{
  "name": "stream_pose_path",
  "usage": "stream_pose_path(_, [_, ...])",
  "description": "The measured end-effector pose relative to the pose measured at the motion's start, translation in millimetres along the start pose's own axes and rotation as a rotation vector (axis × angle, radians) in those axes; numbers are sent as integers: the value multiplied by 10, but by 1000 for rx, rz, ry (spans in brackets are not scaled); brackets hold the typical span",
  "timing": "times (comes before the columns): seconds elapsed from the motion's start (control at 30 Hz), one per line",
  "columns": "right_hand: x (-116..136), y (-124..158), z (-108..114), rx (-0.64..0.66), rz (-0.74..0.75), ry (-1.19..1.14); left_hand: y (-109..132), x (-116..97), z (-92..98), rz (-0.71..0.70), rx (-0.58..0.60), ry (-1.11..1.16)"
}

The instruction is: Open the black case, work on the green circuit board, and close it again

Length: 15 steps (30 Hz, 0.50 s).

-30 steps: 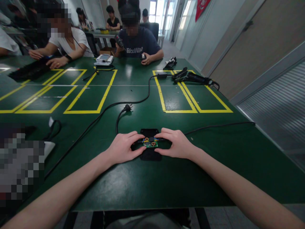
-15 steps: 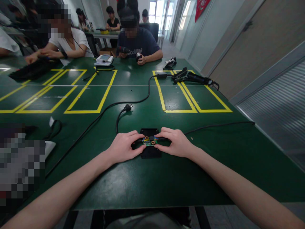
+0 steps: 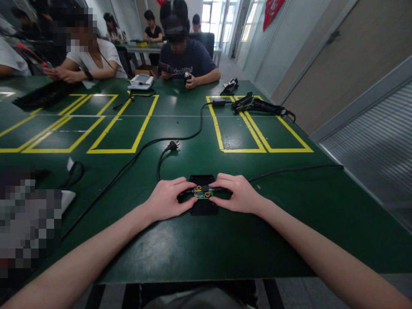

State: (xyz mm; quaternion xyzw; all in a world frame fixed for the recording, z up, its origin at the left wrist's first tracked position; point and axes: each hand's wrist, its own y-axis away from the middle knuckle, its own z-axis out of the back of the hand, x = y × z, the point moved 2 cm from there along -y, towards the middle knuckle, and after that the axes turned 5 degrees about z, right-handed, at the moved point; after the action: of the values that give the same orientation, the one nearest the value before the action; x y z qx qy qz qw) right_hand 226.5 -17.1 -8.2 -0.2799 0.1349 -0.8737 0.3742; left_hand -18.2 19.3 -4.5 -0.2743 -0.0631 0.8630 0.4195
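Ends of circuit board (image 3: 202,192) gripped: left hand (image 3: 165,199) fingers pinching left end, right hand (image 3: 240,194) fingers pinching right end; black case (image 3: 202,207) under board, on bench (image 3: 206,244); plug (image 3: 172,146) beyond board

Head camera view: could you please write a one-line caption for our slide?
Left hand and right hand grip a small green circuit board over a black housing on the green table.

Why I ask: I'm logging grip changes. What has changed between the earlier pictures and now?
The person in the dark shirt lowered a handheld tool; the person in white drew both hands off a black item. The left hand and right hand still pinch the green circuit board over its black case.
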Motion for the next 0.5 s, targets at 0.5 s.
stream_pose_path(0.5, [-14, -1, 1, -2, 1, 64, 10, 13, -13, 32, -2, -27])
